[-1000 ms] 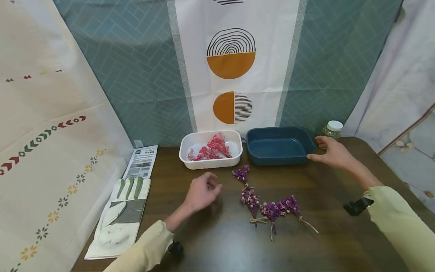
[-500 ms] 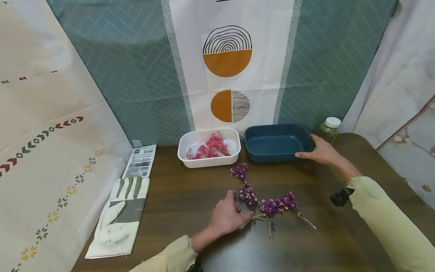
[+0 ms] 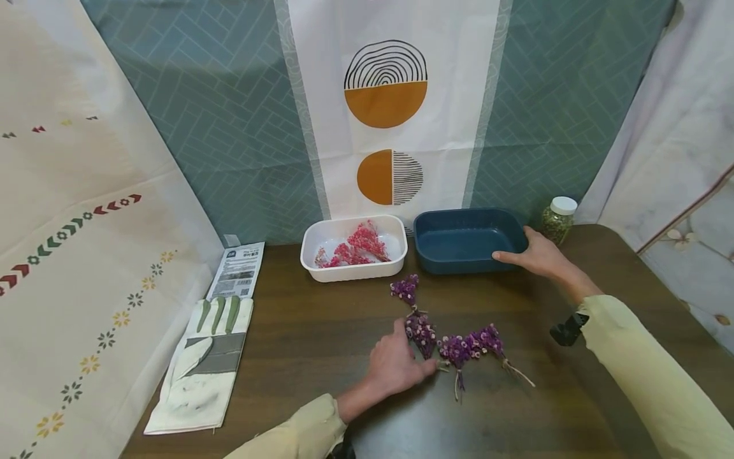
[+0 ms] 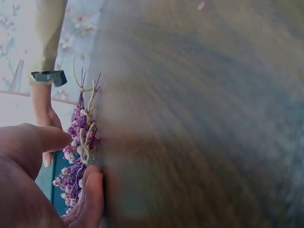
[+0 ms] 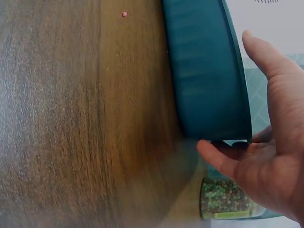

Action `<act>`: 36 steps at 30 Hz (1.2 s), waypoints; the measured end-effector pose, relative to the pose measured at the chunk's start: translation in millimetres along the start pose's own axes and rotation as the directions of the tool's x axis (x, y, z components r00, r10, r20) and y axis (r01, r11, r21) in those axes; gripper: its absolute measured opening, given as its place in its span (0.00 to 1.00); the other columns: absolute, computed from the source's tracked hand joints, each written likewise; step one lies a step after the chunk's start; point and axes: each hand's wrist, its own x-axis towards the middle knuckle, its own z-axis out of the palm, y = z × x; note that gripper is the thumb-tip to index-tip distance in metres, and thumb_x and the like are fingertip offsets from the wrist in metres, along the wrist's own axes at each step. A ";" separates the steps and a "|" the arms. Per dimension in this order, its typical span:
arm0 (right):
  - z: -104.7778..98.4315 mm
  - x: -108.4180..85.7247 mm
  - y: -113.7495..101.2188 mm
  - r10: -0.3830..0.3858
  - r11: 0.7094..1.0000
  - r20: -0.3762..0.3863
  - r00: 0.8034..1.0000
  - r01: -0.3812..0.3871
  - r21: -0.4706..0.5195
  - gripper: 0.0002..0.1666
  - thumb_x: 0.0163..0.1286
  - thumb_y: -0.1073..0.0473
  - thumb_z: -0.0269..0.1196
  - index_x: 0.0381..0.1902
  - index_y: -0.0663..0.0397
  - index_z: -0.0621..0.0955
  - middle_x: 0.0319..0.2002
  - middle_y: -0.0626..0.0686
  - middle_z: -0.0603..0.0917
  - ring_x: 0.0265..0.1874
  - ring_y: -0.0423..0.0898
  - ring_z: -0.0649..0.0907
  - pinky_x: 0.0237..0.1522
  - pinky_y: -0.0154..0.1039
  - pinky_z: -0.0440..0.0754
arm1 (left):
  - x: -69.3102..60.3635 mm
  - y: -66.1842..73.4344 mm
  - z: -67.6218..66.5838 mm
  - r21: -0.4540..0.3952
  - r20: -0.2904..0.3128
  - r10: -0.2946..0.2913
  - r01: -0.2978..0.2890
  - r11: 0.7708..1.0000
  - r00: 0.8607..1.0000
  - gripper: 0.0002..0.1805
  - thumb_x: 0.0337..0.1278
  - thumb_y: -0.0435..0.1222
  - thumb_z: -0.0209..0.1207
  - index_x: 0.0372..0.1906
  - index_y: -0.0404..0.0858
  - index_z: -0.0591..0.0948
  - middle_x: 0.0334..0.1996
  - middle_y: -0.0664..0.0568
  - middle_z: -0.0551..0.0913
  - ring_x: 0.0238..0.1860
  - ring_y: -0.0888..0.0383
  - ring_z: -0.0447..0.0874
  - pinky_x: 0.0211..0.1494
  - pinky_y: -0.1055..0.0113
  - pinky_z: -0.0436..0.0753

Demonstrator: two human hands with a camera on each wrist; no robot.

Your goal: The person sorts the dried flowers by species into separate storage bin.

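My left hand reaches round a tied bunch of purple dried flowers on the table. In the left wrist view, the thumb and fingertips stand apart at its sides; firm contact is unclear. Its twine bow shows between them. Close by lie another purple bunch toward the back and two more side by side, one with loose stems. At the right end of a blue dish, my right hand rests its extended fingers against the end, thumb spread along the front side.
A white dish with pink dried flowers stands left of the blue one. Behind my right hand is a white-lidded jar of green bits. Work gloves and a printed sheet lie at the left. Cloth hangs behind the table.
My left hand has moved right and nearer the front, to the purple bunch. The right hand has come in against the blue dish's right end. The head view has shifted slightly.
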 end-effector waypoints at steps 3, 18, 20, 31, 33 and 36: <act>0.7 0.4 -1.4 0.000 1.000 -0.010 1.000 0.000 0.012 0.73 0.64 0.29 0.62 0.73 0.80 0.39 0.71 0.83 0.46 0.68 0.79 0.53 0.64 0.71 0.56 | 1.0 0.0 0.4 0.000 -0.008 -0.003 0.003 1.000 1.000 0.51 0.40 0.52 0.76 0.66 0.30 0.66 0.17 0.61 0.73 0.18 0.61 0.72 0.25 0.59 0.76; 2.3 -0.9 -3.0 -0.006 1.000 -0.023 1.000 0.007 0.030 0.71 0.64 0.30 0.63 0.74 0.79 0.41 0.70 0.82 0.50 0.68 0.78 0.56 0.63 0.72 0.58 | 4.0 -0.1 4.9 0.063 -0.066 0.033 -0.029 0.998 0.997 0.45 0.35 0.43 0.77 0.63 0.34 0.71 0.26 0.41 0.83 0.30 0.42 0.85 0.31 0.51 0.81; 2.0 -1.2 -3.5 -0.006 1.000 -0.024 1.000 0.007 0.026 0.71 0.64 0.30 0.63 0.74 0.79 0.41 0.70 0.83 0.50 0.67 0.78 0.56 0.63 0.72 0.58 | 3.9 -1.5 4.2 0.058 -0.076 0.073 -0.069 0.996 0.994 0.44 0.36 0.39 0.76 0.64 0.33 0.71 0.23 0.44 0.83 0.27 0.44 0.84 0.29 0.53 0.82; 0.1 -1.2 -3.3 -0.006 1.000 -0.014 1.000 0.006 0.022 0.72 0.64 0.30 0.63 0.74 0.80 0.40 0.70 0.83 0.49 0.67 0.79 0.56 0.63 0.72 0.58 | 1.7 -4.1 3.7 0.093 -0.080 0.152 -0.145 0.985 0.985 0.41 0.32 0.33 0.71 0.62 0.36 0.73 0.21 0.43 0.82 0.22 0.45 0.83 0.23 0.56 0.80; 0.5 -0.4 -2.5 -0.008 1.000 -0.014 1.000 0.008 0.020 0.72 0.64 0.30 0.63 0.74 0.80 0.41 0.70 0.83 0.49 0.67 0.79 0.56 0.63 0.72 0.58 | 0.6 -4.0 4.3 0.094 -0.083 0.146 -0.138 0.986 0.986 0.41 0.32 0.33 0.71 0.63 0.36 0.72 0.20 0.43 0.81 0.21 0.46 0.82 0.22 0.57 0.79; 0.6 -0.1 -1.9 -0.007 1.000 -0.011 1.000 0.008 0.013 0.72 0.64 0.29 0.63 0.73 0.81 0.41 0.70 0.83 0.49 0.68 0.79 0.55 0.64 0.71 0.57 | -0.9 -4.6 5.1 0.096 -0.086 0.150 -0.142 0.985 0.985 0.41 0.33 0.33 0.69 0.63 0.35 0.71 0.18 0.46 0.80 0.20 0.48 0.80 0.21 0.58 0.77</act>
